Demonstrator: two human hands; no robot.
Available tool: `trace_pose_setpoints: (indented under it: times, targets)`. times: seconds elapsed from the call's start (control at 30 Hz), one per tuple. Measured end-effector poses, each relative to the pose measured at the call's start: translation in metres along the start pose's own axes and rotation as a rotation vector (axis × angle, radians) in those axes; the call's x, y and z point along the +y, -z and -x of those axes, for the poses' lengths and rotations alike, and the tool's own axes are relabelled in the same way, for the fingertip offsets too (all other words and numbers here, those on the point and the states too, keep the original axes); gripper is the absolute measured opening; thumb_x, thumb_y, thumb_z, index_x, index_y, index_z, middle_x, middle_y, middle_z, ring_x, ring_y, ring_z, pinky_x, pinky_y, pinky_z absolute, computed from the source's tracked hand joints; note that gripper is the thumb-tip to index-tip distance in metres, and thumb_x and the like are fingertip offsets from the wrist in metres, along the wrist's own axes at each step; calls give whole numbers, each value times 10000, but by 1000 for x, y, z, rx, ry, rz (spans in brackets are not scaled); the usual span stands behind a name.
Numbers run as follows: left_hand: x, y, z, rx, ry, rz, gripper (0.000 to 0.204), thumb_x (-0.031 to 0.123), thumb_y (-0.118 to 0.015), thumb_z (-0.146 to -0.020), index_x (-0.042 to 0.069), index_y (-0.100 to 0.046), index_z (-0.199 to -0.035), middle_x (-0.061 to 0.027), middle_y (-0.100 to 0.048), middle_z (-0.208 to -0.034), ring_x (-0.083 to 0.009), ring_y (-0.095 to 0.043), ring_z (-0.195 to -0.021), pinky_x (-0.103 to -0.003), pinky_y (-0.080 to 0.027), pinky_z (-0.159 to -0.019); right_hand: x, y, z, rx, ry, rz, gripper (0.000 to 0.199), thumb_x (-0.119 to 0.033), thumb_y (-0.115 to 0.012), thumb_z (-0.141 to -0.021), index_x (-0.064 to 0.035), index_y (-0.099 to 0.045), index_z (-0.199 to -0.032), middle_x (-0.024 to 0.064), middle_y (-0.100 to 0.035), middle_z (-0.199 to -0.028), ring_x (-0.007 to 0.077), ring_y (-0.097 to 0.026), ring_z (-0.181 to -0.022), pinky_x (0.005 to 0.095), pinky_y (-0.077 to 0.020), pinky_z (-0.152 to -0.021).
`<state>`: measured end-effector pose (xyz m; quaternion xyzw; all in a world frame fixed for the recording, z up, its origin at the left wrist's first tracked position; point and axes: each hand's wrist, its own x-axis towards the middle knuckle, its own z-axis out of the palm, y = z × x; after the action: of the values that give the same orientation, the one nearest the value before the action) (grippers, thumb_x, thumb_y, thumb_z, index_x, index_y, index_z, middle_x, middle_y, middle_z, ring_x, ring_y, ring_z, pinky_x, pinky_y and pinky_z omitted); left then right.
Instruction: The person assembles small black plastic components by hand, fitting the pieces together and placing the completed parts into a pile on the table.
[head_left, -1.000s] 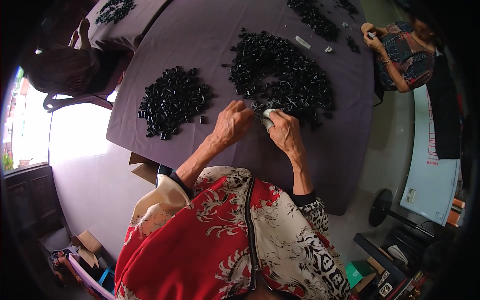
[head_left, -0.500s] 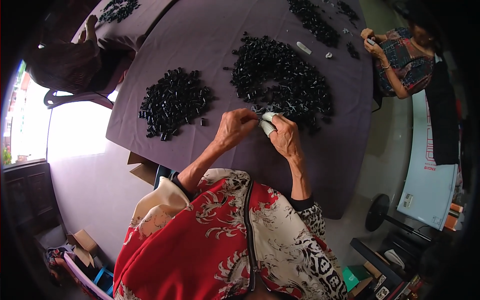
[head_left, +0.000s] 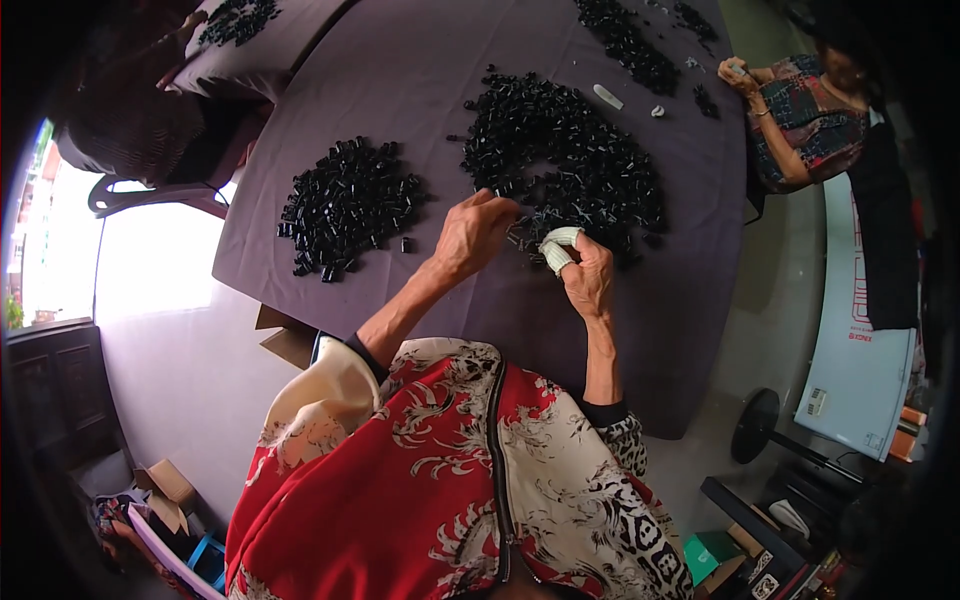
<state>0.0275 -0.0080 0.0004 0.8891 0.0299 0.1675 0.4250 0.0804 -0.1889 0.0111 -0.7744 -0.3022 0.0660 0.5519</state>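
Over the near edge of the large pile of small black plastic pieces (head_left: pixel 500 140), my two hands are a short way apart. My left hand (head_left: pixel 472 235) is closed, its thumb and fingers pinched together; whatever they hold is too small to make out. Pale ribbed covers (head_left: pixel 562 240) sit on the thumb and a finger of my right hand (head_left: pixel 588 280). That hand is curled, with the covered tips drawn toward each other, and anything between them is hidden. Small greyish bits lie among the black pieces near the fingertips.
A second pile of black pieces (head_left: pixel 350 205) lies to the left on the purple-grey tablecloth (head_left: pixel 420 100). Farther off are another black heap (head_left: pixel 630 50), a pale finger cover (head_left: pixel 607 96) and a small white object (head_left: pixel 657 111). One person sits at right, another at far left.
My hands have separated: the left has moved up slightly, the right a little to the right and down. At right, the other person's hands have shifted; the person at left has moved too.
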Motion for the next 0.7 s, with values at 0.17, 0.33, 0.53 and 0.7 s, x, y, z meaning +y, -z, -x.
trace_pose_setpoints:
  times: [0.17,0.33,0.53,0.7]
  targets:
    - [-14,-8,-15,-127,-176,-317,201,7,-544,-711,65,-611,-891,-86,-486,-804,-271,-526,-776,-369,-449,-615,-2,2,1,-19,-91,-9,95,-23,-580,-741,9,-596,-829,101,-623,-730,171,-587,-606,268,-462,-562]
    - [-10,-8,-22,-195,-201,-346,79,21,-521,-702,33,-568,-763,-122,-503,-824,-296,-537,-824,-390,-478,-610,5,4,4,5,-91,-37,103,-29,-589,-740,7,-601,-836,96,-629,-740,167,-590,-613,261,-468,-573]
    - [-16,-14,-20,-139,-243,-266,57,11,-534,-669,12,-545,-725,-133,-534,-760,-319,-557,-760,-399,-473,-606,9,4,-1,14,-104,-82,168,-29,-531,-761,1,-611,-905,41,-636,-766,92,-579,-617,213,-458,-574]
    - [10,0,-14,-177,424,675,122,29,-587,-748,-3,-599,-864,-50,-605,-750,-135,-568,-672,-255,-460,-649,-2,8,-8,49,-131,-145,165,-42,-539,-772,-6,-615,-913,35,-638,-772,91,-578,-616,211,-456,-571]
